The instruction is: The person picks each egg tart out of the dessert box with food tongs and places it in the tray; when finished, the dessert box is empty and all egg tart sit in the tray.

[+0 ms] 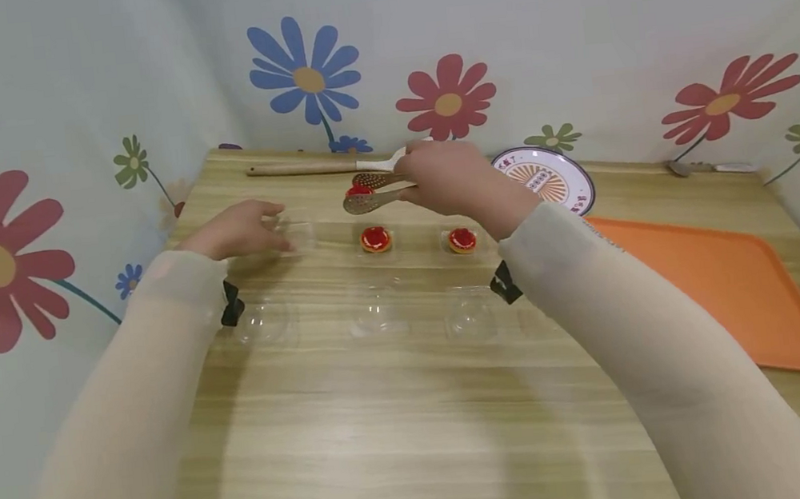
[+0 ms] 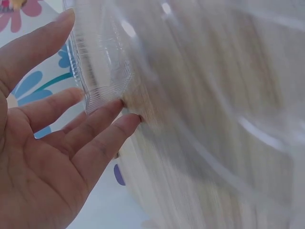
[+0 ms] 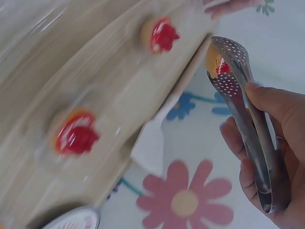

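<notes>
My right hand [image 1: 454, 176] grips metal tongs [image 3: 259, 143] with perforated ends. Between the tong ends is a small tart [image 3: 219, 62] with a red topping, held up above the table. My left hand [image 1: 242, 231] is at the back left with fingers spread, its fingertips at the edge of a clear plastic box [image 2: 102, 71]. Two similar red-topped tarts sit in clear plastic boxes to the right of it, one tart [image 1: 375, 239] in the middle and another tart [image 1: 462, 240] below my right wrist.
Clear domed lids line up nearer me: a left lid [image 1: 263, 324], a middle lid [image 1: 377, 313] and a right lid [image 1: 470, 317]. Behind lies a spatula [image 1: 312, 167] with a wooden handle. A patterned plate [image 1: 575, 184] and an orange tray [image 1: 729, 290] are on the right.
</notes>
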Demonstrator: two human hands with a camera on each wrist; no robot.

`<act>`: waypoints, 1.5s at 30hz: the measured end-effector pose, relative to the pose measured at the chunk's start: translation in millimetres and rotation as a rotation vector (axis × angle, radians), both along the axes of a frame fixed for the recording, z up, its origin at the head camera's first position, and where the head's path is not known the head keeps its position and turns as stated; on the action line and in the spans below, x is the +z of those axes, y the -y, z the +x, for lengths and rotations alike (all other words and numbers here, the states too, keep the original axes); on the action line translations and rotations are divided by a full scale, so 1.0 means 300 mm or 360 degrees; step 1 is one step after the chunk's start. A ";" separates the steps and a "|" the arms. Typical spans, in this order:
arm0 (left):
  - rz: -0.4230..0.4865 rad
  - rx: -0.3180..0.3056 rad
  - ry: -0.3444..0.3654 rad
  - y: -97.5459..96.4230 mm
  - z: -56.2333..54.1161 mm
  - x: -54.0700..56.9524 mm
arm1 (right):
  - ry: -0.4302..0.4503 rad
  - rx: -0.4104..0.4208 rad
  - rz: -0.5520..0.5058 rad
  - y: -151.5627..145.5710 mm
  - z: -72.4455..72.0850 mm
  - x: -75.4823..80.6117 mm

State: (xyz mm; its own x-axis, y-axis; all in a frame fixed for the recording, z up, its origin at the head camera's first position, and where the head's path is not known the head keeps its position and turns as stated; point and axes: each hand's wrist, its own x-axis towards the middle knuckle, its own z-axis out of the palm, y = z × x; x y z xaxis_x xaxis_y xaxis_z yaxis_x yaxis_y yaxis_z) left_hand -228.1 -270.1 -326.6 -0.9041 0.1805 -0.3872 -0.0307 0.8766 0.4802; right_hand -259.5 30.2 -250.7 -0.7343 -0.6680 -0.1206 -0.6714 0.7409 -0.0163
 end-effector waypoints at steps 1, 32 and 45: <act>-0.0001 -0.0002 0.0000 -0.001 0.000 -0.001 | 0.0001 -0.0007 0.0003 -0.024 -0.002 -0.001; -0.0098 -0.0079 0.0009 0.015 -0.029 -0.028 | 0.0073 -0.0587 -0.0058 -0.801 0.069 -0.046; -0.0111 -0.0084 0.0007 0.008 -0.027 -0.019 | 0.0173 -0.0700 -0.0009 -0.997 0.077 -0.145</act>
